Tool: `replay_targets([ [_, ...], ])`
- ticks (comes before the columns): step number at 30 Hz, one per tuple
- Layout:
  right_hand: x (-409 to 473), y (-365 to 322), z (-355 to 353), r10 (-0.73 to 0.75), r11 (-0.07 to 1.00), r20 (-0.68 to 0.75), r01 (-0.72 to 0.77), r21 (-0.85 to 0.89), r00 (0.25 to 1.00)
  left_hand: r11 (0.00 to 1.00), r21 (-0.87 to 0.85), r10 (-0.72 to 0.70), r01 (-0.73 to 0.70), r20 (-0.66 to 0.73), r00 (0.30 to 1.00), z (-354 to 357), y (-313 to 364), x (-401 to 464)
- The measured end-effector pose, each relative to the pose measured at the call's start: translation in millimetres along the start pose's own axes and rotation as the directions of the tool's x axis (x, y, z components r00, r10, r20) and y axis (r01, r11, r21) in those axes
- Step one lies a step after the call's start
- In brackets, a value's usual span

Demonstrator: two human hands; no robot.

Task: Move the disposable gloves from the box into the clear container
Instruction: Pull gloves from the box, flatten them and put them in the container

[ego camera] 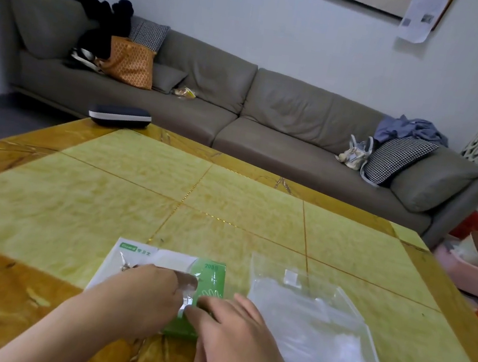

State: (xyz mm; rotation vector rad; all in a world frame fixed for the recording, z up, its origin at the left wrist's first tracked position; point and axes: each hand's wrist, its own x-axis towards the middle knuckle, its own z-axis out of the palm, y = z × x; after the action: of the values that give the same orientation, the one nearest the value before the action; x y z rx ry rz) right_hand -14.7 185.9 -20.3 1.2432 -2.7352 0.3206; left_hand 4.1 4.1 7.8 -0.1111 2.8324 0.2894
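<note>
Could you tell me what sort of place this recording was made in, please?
Most likely a home living room: a long grey sofa with cushions and bags along the wall, and a yellow stone-topped table in front.

The green-and-white glove box (161,274) carries the only legible print — "200" in green at its 2 o'clock corner, and a small green logo tab with three Chinese characters at 10 o'clock, too blurred to read surely. The wall paper (419,17) at 1 o'clock shows QR codes — unreadable.

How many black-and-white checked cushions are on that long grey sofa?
2: one black-and-white checked cushion behind the orange bag at the left, another at the right end. More may be hidden.
</note>
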Motion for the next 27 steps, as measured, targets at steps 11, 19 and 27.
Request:
replay_targets([
  [11, 2, 2, -3, 0.011, 1.000, 0.091, -0.010, -0.009, 0.996, 0.926, -0.378, -0.176, -0.020, -0.477, 0.861, -13, -18, -10],
  [19, 2, 2, -1, -0.031, 0.999, 0.040, 0.032, -0.021, 0.999, 0.852, -0.498, -0.202, -0.162, -0.599, 0.775, -19, -20, -9],
  [27, 7, -2, -29, 0.008, 0.995, 0.090, 0.001, -0.101, 0.996, 0.244, -0.904, -0.329, -0.350, -0.417, 0.847, -40, -5, -26],
])
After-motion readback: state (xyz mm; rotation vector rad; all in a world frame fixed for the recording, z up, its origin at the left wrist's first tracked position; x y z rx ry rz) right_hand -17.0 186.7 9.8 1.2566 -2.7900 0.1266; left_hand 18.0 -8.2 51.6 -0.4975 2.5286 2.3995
